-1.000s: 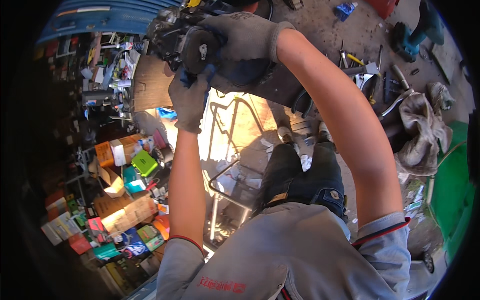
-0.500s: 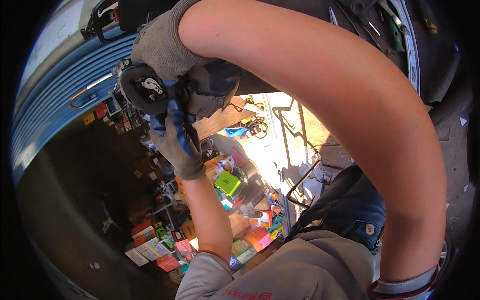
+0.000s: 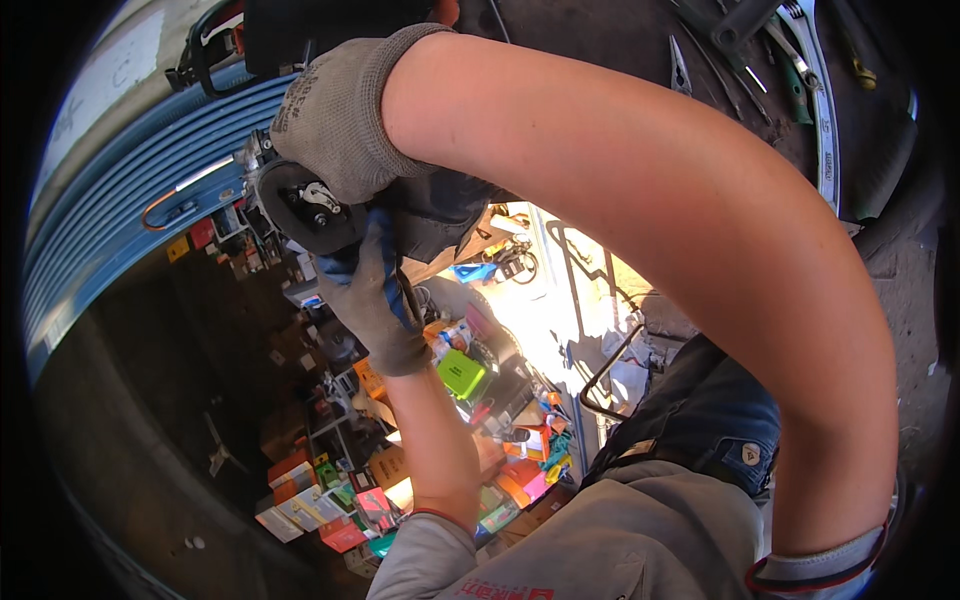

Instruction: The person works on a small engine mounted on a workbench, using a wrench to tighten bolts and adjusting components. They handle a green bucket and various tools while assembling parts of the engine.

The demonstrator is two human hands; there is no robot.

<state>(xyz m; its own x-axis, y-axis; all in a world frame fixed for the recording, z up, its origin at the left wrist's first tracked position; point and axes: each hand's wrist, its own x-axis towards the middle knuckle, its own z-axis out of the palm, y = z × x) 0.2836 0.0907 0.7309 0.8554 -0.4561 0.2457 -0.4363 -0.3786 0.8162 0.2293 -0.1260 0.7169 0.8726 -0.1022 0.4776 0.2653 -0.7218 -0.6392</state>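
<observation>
Both my hands wear grey knitted gloves, and blue coating shows on the left one. Between them, at upper left, is a dark machine part (image 3: pixel 335 234) with a rounded black rim. A small silver lever (image 3: pixel 322 195) and screw heads show in its recess. My right hand (image 3: pixel 335 118) curls over the part from above, its fingertips hidden. From below, my left hand (image 3: pixel 375 308) grips the part's lower side, with the thumb or a finger raised along it. A black curved cover (image 3: pixel 440 215) adjoins the part, partly behind my right wrist.
A blue roller shutter (image 3: pixel 130 215) runs along the left. Tools lie on a dark surface at upper right, among them a long wrench (image 3: pixel 826 130) and pliers (image 3: pixel 680 68). Below are many small boxes, a bright green case (image 3: pixel 460 374) and a bent metal frame (image 3: pixel 590 392).
Both hands and the part appear slightly farther right and lower in the picture. My right hand now covers more of the part's top, and less blue glove shows between the hands.
</observation>
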